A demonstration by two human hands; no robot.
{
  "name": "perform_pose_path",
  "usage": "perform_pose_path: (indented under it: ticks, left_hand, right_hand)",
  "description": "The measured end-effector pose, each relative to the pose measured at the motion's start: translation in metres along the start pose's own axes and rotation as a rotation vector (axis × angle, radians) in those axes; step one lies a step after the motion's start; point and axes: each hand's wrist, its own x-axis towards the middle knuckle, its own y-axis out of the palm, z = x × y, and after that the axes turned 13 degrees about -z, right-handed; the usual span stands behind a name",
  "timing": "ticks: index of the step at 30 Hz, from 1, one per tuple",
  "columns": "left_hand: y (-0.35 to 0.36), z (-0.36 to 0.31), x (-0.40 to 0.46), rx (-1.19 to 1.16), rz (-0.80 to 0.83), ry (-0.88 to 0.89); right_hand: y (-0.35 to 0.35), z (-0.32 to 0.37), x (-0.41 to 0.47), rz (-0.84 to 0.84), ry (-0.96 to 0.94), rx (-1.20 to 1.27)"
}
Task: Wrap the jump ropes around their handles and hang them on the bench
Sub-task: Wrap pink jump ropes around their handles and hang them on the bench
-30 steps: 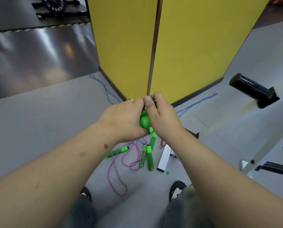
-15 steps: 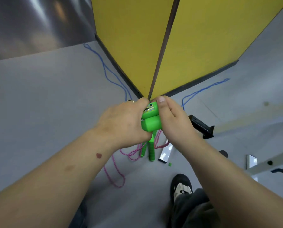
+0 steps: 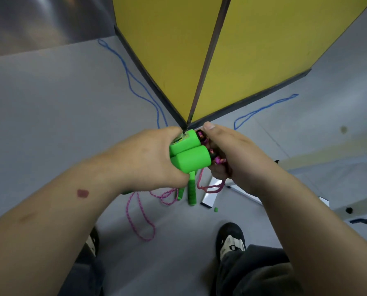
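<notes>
**Rope wound onto paired handles**

The left hand [image 3: 154, 159] gripped two green handles [image 3: 187, 153] side by side, fingers clamped round them — likely to steady them for winding. The right hand [image 3: 227, 154] pinched the pink rope [image 3: 215, 160] at their far ends. Held above the floor [image 3: 50, 99], the handles ran left to right, butts pointing left.

Bright, even light; wide-angle bending; slight blur.

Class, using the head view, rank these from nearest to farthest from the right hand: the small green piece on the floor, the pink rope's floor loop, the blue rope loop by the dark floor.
From the right hand:
1. Small green piece, below it.
2. Pink rope's floor loop, lower left.
3. Blue rope loop, far upper left.
</notes>
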Motion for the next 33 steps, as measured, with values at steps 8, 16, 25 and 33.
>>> perform_pose_path:
  ticks: [8, 16, 25, 33]
  left_hand:
    - [0.010, -0.007, -0.008, 0.195, -0.082, 0.084]
    - [0.012, -0.015, -0.010, 0.221, -0.151, 0.110]
    - [0.008, -0.015, -0.011, 0.249, -0.184, 0.129]
    - [0.002, -0.015, -0.010, 0.225, -0.153, 0.133]
  right_hand:
    - [0.018, -0.004, -0.013, -0.162, -0.189, -0.352]
    - [0.018, -0.002, -0.011, -0.280, -0.208, -0.208]
    - [0.016, -0.002, -0.015, -0.191, -0.205, -0.228]
    - [0.008, 0.004, -0.017, -0.112, -0.117, -0.220]
